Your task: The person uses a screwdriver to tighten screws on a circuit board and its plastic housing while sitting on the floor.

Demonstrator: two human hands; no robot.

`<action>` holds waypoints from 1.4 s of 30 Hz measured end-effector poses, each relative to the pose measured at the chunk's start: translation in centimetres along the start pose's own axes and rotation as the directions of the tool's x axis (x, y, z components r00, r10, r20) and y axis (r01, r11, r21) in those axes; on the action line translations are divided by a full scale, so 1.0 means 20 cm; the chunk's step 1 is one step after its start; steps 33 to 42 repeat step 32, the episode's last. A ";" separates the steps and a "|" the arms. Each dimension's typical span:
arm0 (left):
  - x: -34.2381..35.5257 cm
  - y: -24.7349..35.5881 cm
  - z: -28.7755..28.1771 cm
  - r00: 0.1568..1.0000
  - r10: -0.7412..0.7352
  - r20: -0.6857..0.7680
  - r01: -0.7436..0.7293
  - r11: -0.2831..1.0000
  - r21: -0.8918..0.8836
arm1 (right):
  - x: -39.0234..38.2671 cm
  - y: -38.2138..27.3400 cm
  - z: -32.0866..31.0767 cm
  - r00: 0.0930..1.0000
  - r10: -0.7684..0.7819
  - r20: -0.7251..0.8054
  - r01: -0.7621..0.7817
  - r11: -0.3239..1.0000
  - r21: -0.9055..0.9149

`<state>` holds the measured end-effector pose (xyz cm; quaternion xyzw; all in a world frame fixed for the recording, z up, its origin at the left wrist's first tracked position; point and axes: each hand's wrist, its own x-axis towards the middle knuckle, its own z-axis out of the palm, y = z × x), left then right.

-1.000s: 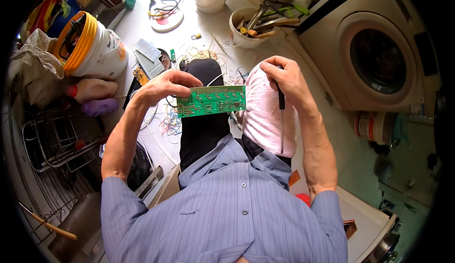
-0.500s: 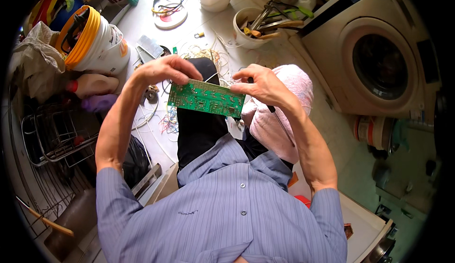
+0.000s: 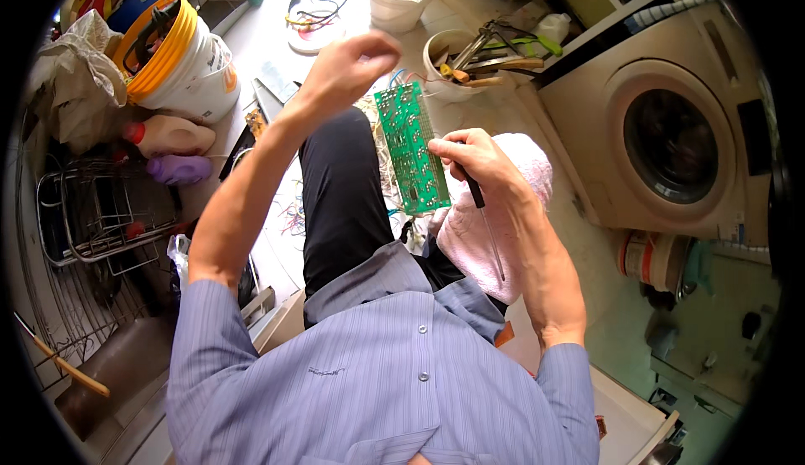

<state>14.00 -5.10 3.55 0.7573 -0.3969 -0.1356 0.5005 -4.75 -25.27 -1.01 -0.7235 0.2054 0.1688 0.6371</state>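
A green circuit board [image 3: 411,148], its solder side showing, hangs nearly upright in front of my knees. My right hand [image 3: 476,161] pinches its right edge between thumb and fingers. The same hand also holds a screwdriver [image 3: 474,190] with a black handle, its thin shaft pointing down toward me. Beyond the board's top left corner, my left hand [image 3: 356,61] is raised and off the board. Its fingers look curled but are smeared by motion, so I cannot tell what they hold. Thin blue and red wires [image 3: 406,74] show at the board's top end.
A pink towel [image 3: 482,243] covers my right knee. Tangled wires lie on the floor around the board. Ahead stand a white bucket of tools [image 3: 449,89] and another white bucket [image 3: 394,14]. A yellow-rimmed bucket [image 3: 197,79] and a wire rack [image 3: 92,213] are left; a washing machine [image 3: 579,117] is right.
The board has turned from lying crosswise to nearly upright. My left hand has let go of its left end and moved up and away. My right hand keeps its edge and the screwdriver.
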 end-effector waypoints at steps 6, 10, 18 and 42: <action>-0.48 -0.25 0.34 0.952 -0.288 0.101 0.304 0.922 -0.238 | 0.04 0.08 -0.03 0.992 0.003 -0.126 0.032 0.959 0.281; -0.56 -0.06 0.49 0.964 -0.245 0.107 0.254 0.964 -0.080 | 0.02 0.09 0.01 0.981 -0.003 -0.194 0.086 0.904 0.420; -0.52 0.00 0.62 0.975 -0.144 -0.166 0.151 0.988 0.025 | 0.04 0.17 0.09 0.978 0.031 -0.209 0.087 0.841 0.533; -0.10 0.02 0.02 0.698 -0.090 0.711 -0.233 0.910 0.344 | -0.29 -0.09 -0.16 0.949 -0.191 -0.250 0.283 0.865 0.414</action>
